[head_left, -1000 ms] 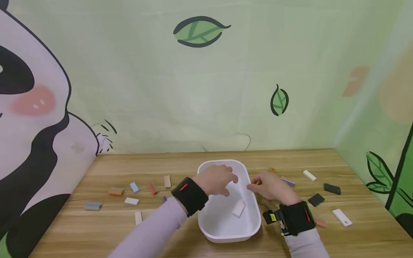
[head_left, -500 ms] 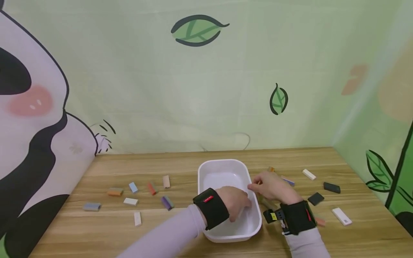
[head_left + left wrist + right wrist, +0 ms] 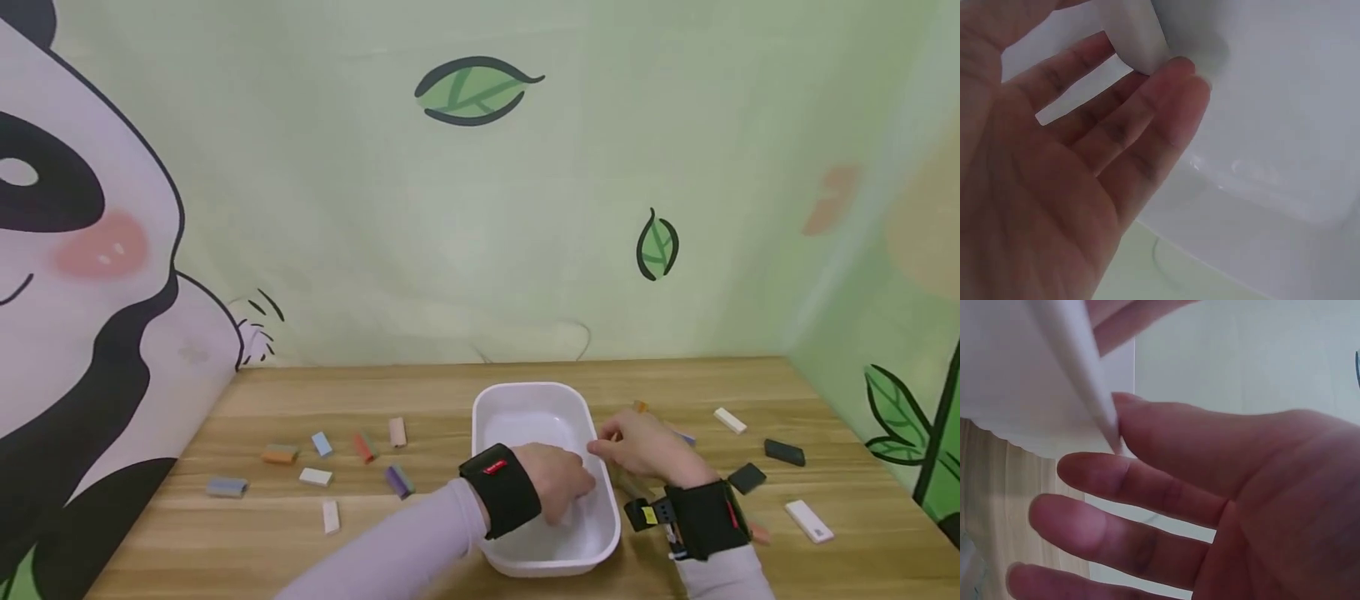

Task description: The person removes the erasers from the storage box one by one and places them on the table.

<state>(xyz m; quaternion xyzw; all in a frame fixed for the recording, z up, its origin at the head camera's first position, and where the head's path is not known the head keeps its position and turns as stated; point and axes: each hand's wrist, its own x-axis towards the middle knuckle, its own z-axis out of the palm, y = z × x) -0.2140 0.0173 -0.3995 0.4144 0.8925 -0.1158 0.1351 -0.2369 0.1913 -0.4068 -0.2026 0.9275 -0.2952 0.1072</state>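
Observation:
A white plastic tub [image 3: 536, 567] stands mid-table. Inside it, my left hand [image 3: 551, 483] reaches down to a white eraser [image 3: 1135, 37], its fingers against the eraser in the left wrist view; the thumb is mostly out of that view. From the head view the hand hides most of the eraser. At the tub's right side my right hand [image 3: 645, 446] pinches the rim between thumb and index finger. In the right wrist view its other fingers stretch out below the tub wall [image 3: 1054, 375].
Left of the tub lie several loose erasers, among them a purple one [image 3: 399, 482], a red-and-green one [image 3: 364, 447] and a light blue one [image 3: 322, 444]. To the right are black erasers [image 3: 784, 452] and white ones [image 3: 809, 521]. A printed cloth [image 3: 375, 208] hangs behind the table.
My left hand has come down from above the tub's far half onto the white eraser inside. My right hand stays on the rim. The head view has shifted slightly.

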